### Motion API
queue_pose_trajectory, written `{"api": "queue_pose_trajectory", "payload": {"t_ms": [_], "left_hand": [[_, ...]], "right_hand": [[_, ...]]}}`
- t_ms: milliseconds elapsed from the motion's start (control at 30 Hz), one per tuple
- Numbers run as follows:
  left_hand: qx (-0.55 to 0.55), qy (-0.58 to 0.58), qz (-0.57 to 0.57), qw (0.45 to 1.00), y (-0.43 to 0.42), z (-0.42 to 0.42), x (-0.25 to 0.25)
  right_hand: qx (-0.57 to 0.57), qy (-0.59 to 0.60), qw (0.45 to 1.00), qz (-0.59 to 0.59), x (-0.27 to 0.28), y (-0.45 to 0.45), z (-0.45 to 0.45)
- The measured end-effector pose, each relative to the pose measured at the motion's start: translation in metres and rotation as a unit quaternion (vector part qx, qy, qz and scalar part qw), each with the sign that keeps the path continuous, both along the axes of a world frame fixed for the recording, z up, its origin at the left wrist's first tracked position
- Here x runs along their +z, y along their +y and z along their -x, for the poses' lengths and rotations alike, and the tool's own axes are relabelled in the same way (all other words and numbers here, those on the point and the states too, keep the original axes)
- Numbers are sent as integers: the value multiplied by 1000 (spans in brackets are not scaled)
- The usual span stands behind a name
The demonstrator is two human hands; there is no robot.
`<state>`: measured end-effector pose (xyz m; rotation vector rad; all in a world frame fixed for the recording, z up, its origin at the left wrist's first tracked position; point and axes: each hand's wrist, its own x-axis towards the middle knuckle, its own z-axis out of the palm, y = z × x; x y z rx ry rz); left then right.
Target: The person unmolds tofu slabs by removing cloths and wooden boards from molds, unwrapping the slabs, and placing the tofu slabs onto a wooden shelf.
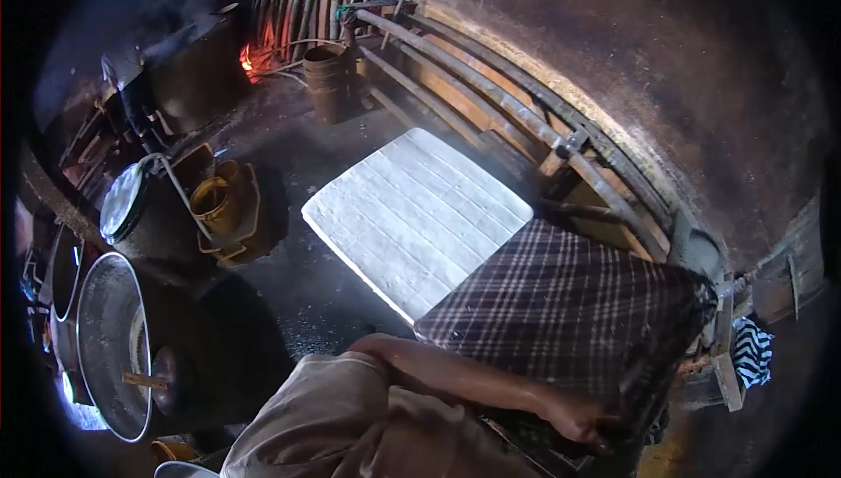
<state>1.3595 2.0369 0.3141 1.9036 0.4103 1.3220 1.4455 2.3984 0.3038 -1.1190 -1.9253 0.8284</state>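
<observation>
My left hand [583,423] is at the lower right, its forearm stretched across the front of my body. Its fingers curl in at the near edge of a dark plaid cloth [561,311] and seem to grip it; the fingertips are in shadow. The cloth covers the near right side of a large white slab [420,211]. Straight parallel lines mark the slab's uncovered, slightly rough top, which looks like tofu. My right hand is out of sight.
Long poles [491,84] and boards run along the wall. A brown bucket [326,84] stands near a fire [248,62]. At left are yellow buckets [213,205], a lidded drum [123,202] and a large metal vat [114,346]. A striped cloth [752,353] hangs at right.
</observation>
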Motion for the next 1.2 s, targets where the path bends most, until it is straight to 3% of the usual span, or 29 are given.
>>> {"api": "queue_pose_trajectory", "payload": {"t_ms": [133, 167, 233, 300, 400, 433, 500, 533, 600, 633, 667, 700, 733, 767, 800, 833, 867, 900, 933, 1000, 1033, 1100, 1133, 1200], "left_hand": [[-28, 21, 53, 998, -2, -21, 54], [-125, -19, 41, 991, -14, 1, 79], [-225, -65, 31, 972, -16, 3, 80], [-139, 1, 82, 987, 2, -33, 28], [-108, 59, 59, 991, 20, -47, -87], [-127, 81, 155, 976, 2, -20, -81], [-87, 177, 177, 964, -23, 20, -120], [-27, 247, 100, 964, -25, 29, -166], [92, 393, 135, 905, -55, 78, -176], [67, 284, 219, 931, -66, 100, -229], [47, 181, 348, 919, -85, 132, -247], [41, 60, 463, 884, -105, 165, -264], [107, 50, 499, 859, -130, 212, -235], [172, 35, 532, 828, -155, 259, -204], [291, 117, 438, 842, -185, 302, -188], [234, -52, 523, 818, -217, 349, -204], [268, -154, 319, 896, -255, 385, -216], [308, -163, 304, 887, -282, 418, -206], [348, -170, 290, 875, -310, 450, -196], [415, -217, 292, 834, -348, 494, -185], [409, -211, 301, 835, -355, 513, -183], [545, -163, 436, 698, -358, 547, -180], [513, -169, 349, 766, -357, 559, -189], [506, -188, 365, 758, -337, 585, -212]], "right_hand": [[-58, -63, 996, -16, 4, -10, -55], [-69, -76, 995, -18, 3, -12, -63], [-90, -106, 990, -24, -1, -15, -77], [-110, -134, 984, -30, -5, -17, -86], [-136, -193, 971, -46, -15, -23, -82], [-146, -215, 964, -52, -19, -26, -77], [-172, -283, 939, -88, -31, -31, -55], [-184, -320, 922, -119, -39, -35, -39], [-171, -351, 903, -181, -61, -54, 1], [-124, -331, 914, -200, -78, -69, 28], [4, -230, 960, -161, -96, -90, 55], [214, -25, 974, -69, -111, -129, 81], [225, 41, 963, 140, -165, -134, 95], [285, 50, 949, 126, -185, -171, 114], [285, 64, 931, 219, -237, -183, 122], [283, 80, 905, 309, -286, -192, 132], [197, -31, 925, 323, -287, -221, 146], [111, -144, 925, 333, -286, -250, 166], [103, -139, 927, 332, -291, -265, 181], [28, -96, 983, 156, -312, -291, 202], [20, -95, 982, 165, -326, -297, 205], [-9, -188, 972, 138, -346, -292, 205], [-18, -219, 967, 131, -356, -287, 202], [29, -323, 946, 20, -371, -281, 191]]}}
